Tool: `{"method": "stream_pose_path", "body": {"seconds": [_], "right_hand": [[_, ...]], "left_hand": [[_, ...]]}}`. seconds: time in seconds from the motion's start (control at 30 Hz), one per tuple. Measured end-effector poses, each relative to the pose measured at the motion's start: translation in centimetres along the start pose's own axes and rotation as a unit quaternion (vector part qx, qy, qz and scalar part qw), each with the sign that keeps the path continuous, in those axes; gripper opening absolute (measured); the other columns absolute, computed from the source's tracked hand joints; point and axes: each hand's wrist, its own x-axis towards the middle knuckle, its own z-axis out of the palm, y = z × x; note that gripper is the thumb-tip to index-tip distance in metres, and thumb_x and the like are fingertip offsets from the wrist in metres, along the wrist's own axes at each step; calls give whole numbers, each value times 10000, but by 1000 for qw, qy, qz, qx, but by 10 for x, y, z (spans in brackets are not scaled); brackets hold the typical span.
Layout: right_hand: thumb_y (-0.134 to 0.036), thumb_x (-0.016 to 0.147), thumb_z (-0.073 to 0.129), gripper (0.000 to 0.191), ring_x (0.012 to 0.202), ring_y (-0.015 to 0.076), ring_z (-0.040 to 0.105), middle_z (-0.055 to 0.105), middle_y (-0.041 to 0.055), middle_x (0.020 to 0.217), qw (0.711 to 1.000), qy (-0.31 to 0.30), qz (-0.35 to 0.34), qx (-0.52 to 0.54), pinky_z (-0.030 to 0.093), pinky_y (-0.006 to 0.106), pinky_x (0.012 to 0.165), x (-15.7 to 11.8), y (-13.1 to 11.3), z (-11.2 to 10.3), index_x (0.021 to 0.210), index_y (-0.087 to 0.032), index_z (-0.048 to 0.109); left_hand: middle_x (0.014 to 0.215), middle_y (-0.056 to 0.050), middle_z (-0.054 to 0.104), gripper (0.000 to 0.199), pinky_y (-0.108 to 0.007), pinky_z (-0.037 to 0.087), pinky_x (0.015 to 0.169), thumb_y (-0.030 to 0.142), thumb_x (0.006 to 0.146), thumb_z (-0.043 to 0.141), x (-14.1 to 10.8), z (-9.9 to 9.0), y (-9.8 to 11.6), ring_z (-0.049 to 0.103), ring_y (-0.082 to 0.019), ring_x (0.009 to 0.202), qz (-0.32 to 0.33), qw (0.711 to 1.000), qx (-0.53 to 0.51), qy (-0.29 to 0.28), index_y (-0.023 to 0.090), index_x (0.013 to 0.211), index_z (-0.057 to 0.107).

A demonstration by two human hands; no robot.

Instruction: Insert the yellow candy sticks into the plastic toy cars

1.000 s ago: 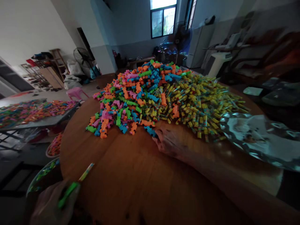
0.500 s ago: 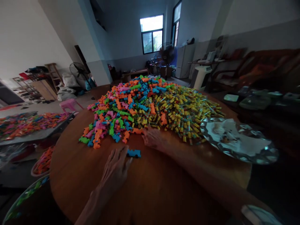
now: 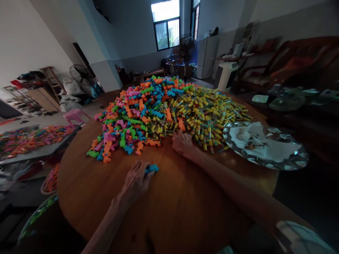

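My left hand (image 3: 138, 176) is closed on a small blue toy car (image 3: 153, 168) on the bare wood, thumb and fingers at the car's left end. Farther forward, my right hand (image 3: 184, 144) reaches the near edge of a heap of yellow-wrapped clear tubes (image 3: 209, 123). Its fingers are bent together, and whatever they hold is hidden. An orange toy car (image 3: 153, 142) lies just left of that hand. Beyond and to the left rises a heap of pink, green, orange and blue toy cars (image 3: 127, 123).
A round wooden table (image 3: 169, 211) carries both heaps. On its right edge sits a shiny silver tray (image 3: 284, 158) with white paper in it. At left are a low table of more toys (image 3: 39, 143), a basket of orange pieces (image 3: 51, 180) and a pink stool (image 3: 75, 114).
My left hand has closed round the blue toy car, which is now slightly tilted. My right hand has moved right, away from the orange car to the yellow tubes. The view has shifted slightly.
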Motion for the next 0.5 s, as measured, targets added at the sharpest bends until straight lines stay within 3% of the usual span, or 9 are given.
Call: {"method": "stream_pose_path", "body": {"seconds": [0.23, 0.4, 0.5], "right_hand": [[-222, 894, 532, 342, 930, 275, 642, 660, 216, 1069, 999, 17, -12, 33, 463, 319, 740, -16, 1, -1, 1184, -68, 628], [-177, 892, 502, 210, 792, 209, 601, 679, 121, 884, 991, -10, -109, 75, 423, 303, 724, -58, -6, 3, 960, -118, 692], [-150, 885, 519, 191, 839, 178, 581, 686, 87, 934, 976, -34, -185, 106, 417, 275, 773, -75, -11, 4, 952, -152, 698]], "left_hand": [[948, -59, 617, 158, -358, 446, 793, 271, 985, 517, -8, -2, 4, 548, -225, 902, 7, 1000, 5, -13, 210, 1121, 569], [995, -67, 641, 190, -356, 458, 829, 286, 982, 531, -5, -4, 4, 575, -223, 937, 23, 1000, 3, -18, 213, 1146, 594], [984, -70, 651, 165, -349, 465, 849, 275, 988, 513, -1, -3, 4, 590, -218, 944, 19, 999, 3, -32, 210, 1083, 630]]}}
